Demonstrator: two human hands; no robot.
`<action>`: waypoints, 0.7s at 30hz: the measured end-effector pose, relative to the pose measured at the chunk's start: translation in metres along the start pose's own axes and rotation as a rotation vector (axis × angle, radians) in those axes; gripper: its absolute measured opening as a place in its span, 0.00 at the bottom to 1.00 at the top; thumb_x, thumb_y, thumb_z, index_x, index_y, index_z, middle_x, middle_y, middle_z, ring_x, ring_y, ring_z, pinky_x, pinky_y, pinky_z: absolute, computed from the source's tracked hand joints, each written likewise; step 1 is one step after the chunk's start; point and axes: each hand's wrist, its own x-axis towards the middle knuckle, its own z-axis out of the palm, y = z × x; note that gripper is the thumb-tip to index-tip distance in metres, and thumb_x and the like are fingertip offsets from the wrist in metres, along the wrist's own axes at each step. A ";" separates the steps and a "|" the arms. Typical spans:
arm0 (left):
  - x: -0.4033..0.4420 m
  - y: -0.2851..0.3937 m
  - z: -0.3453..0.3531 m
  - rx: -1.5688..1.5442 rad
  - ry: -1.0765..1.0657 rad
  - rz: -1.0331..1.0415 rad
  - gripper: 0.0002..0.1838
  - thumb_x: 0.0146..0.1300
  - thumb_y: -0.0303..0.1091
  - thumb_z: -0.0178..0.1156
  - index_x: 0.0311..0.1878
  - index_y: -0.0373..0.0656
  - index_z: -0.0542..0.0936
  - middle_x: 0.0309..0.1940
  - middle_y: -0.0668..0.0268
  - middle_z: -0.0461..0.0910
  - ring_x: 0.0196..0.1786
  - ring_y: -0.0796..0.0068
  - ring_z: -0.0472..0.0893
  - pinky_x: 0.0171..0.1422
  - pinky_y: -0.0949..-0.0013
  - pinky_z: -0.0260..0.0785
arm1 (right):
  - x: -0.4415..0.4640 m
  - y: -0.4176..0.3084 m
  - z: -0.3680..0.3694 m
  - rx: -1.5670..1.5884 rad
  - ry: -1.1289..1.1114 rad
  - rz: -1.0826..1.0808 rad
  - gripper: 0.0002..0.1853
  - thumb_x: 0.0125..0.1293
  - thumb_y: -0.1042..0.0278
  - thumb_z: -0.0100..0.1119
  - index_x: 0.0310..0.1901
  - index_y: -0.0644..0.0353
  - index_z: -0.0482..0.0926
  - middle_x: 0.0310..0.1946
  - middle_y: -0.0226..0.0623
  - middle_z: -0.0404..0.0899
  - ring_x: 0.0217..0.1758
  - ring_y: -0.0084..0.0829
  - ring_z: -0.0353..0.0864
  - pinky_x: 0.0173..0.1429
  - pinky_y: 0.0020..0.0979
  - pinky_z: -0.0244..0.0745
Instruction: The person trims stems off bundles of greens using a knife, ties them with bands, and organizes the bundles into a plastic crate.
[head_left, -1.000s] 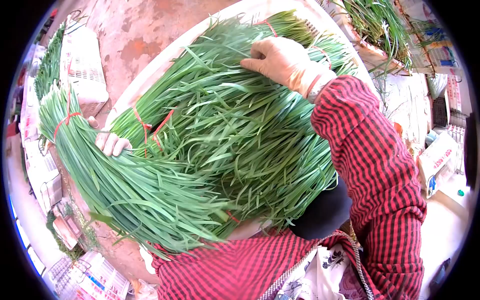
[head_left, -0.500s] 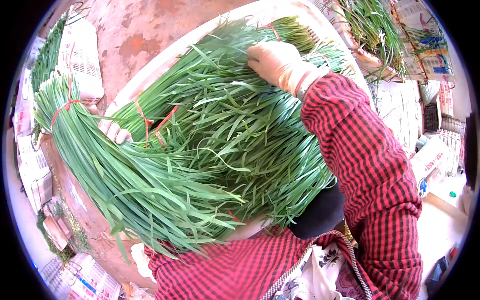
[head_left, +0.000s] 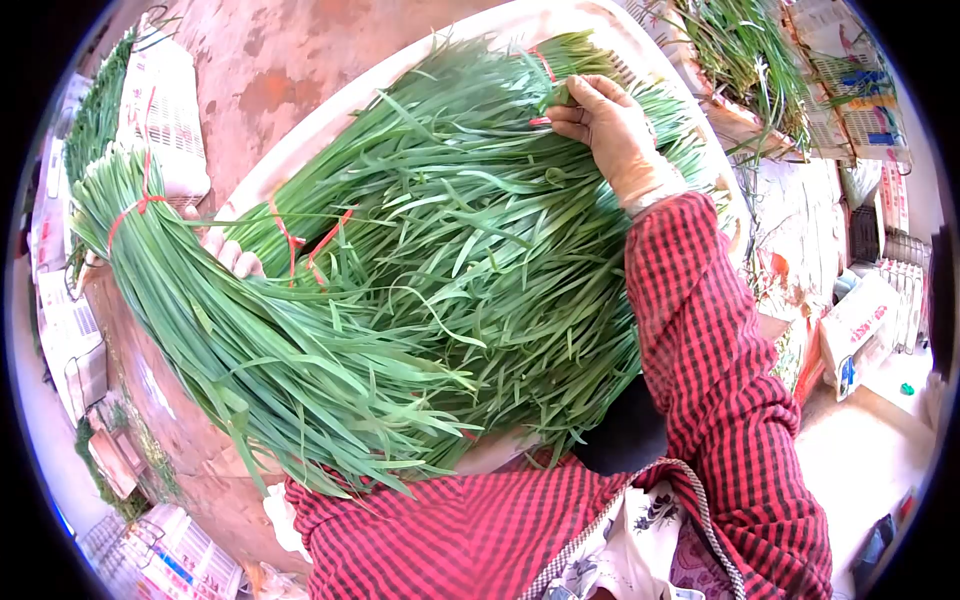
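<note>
My left hand (head_left: 238,260) is wrapped round a large bunch of garlic chives (head_left: 270,310), mostly hidden behind it. A red tie (head_left: 140,205) circles the bunch near its cut ends, and the leaves spread toward my lap. At the upper right, my right hand (head_left: 608,125) is closed in a pinch, with a bit of green leaf showing at its fingertips. It is over more chive bunches (head_left: 500,250) lying in a big white basket (head_left: 290,160). Red ties (head_left: 292,240) show on those bunches too.
Another basket with loose greens (head_left: 745,60) stands at the upper right. White crates (head_left: 165,120) and a heap of chives (head_left: 95,110) are at the left. A reddish, worn floor (head_left: 260,60) shows beyond the basket. White bags (head_left: 860,320) lie at the right.
My right hand has turned and shifted right and slightly down, its fingers now pinched with leaf at the tips. My left hand still holds the bunch, which has barely moved.
</note>
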 end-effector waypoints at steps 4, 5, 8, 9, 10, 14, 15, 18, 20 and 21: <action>-0.004 0.008 -0.011 0.034 -0.032 -0.016 0.12 0.74 0.38 0.47 0.47 0.37 0.71 0.40 0.62 0.72 0.40 0.68 0.74 0.48 0.61 0.66 | -0.036 -0.022 0.003 -0.058 -0.483 0.024 0.08 0.70 0.64 0.57 0.42 0.59 0.81 0.42 0.35 0.84 0.51 0.28 0.81 0.60 0.33 0.75; -0.004 0.009 -0.009 0.082 0.012 -0.006 0.13 0.74 0.38 0.47 0.48 0.36 0.71 0.40 0.61 0.73 0.40 0.68 0.74 0.48 0.62 0.65 | -0.052 -0.030 0.008 -0.145 -0.574 0.025 0.09 0.70 0.62 0.58 0.41 0.58 0.83 0.39 0.34 0.85 0.48 0.24 0.81 0.56 0.28 0.75; 0.010 0.006 0.003 0.108 0.076 -0.045 0.16 0.71 0.37 0.52 0.53 0.34 0.72 0.43 0.61 0.77 0.43 0.68 0.77 0.50 0.62 0.69 | -0.095 -0.056 0.011 -0.368 -0.718 -0.029 0.11 0.68 0.61 0.60 0.41 0.61 0.83 0.38 0.31 0.84 0.41 0.19 0.79 0.48 0.24 0.74; 0.014 0.004 0.012 0.132 0.126 -0.031 0.16 0.70 0.36 0.52 0.53 0.34 0.72 0.43 0.61 0.77 0.43 0.68 0.77 0.50 0.63 0.69 | -0.111 -0.068 0.005 -0.440 -0.699 -0.058 0.12 0.67 0.61 0.61 0.41 0.62 0.83 0.37 0.31 0.84 0.39 0.18 0.78 0.46 0.23 0.74; 0.019 0.000 0.024 0.176 0.195 0.006 0.16 0.70 0.36 0.53 0.54 0.34 0.72 0.43 0.61 0.77 0.43 0.68 0.77 0.50 0.63 0.69 | -0.125 -0.077 -0.014 -0.486 -0.650 -0.084 0.12 0.69 0.65 0.59 0.43 0.67 0.80 0.41 0.37 0.84 0.45 0.23 0.81 0.50 0.25 0.76; 0.049 -0.028 0.091 0.498 0.546 0.160 0.17 0.68 0.36 0.55 0.55 0.34 0.72 0.44 0.61 0.78 0.44 0.68 0.78 0.51 0.63 0.70 | -0.175 -0.087 -0.132 -0.606 -0.129 -0.191 0.07 0.67 0.73 0.59 0.41 0.68 0.80 0.36 0.33 0.82 0.38 0.22 0.79 0.45 0.23 0.74; 0.059 -0.036 0.110 0.595 0.627 0.175 0.18 0.68 0.36 0.55 0.55 0.34 0.73 0.44 0.61 0.78 0.44 0.68 0.78 0.51 0.64 0.71 | -0.188 -0.091 -0.170 -0.841 0.058 -0.087 0.06 0.66 0.72 0.60 0.40 0.66 0.81 0.33 0.29 0.81 0.35 0.19 0.74 0.41 0.22 0.70; 0.089 -0.052 0.170 1.046 0.829 0.181 0.19 0.67 0.35 0.57 0.56 0.34 0.73 0.45 0.61 0.79 0.45 0.68 0.79 0.51 0.64 0.71 | -0.246 -0.092 -0.261 -1.091 0.453 -0.035 0.08 0.65 0.71 0.62 0.31 0.64 0.75 0.23 0.22 0.66 0.29 0.16 0.62 0.33 0.22 0.59; 0.118 -0.052 0.209 1.611 0.651 0.062 0.24 0.62 0.34 0.61 0.59 0.32 0.73 0.47 0.61 0.80 0.47 0.67 0.81 0.52 0.67 0.73 | -0.290 -0.072 -0.343 -1.142 0.533 -0.062 0.08 0.66 0.72 0.60 0.30 0.63 0.74 0.22 0.23 0.67 0.28 0.17 0.61 0.33 0.24 0.60; 0.143 -0.039 0.221 2.152 0.444 -0.029 0.27 0.59 0.36 0.64 0.60 0.36 0.73 0.47 0.59 0.81 0.46 0.66 0.82 0.52 0.65 0.73 | -0.312 -0.062 -0.379 -1.308 0.586 -0.011 0.08 0.67 0.71 0.59 0.31 0.64 0.75 0.22 0.25 0.68 0.28 0.17 0.62 0.32 0.25 0.61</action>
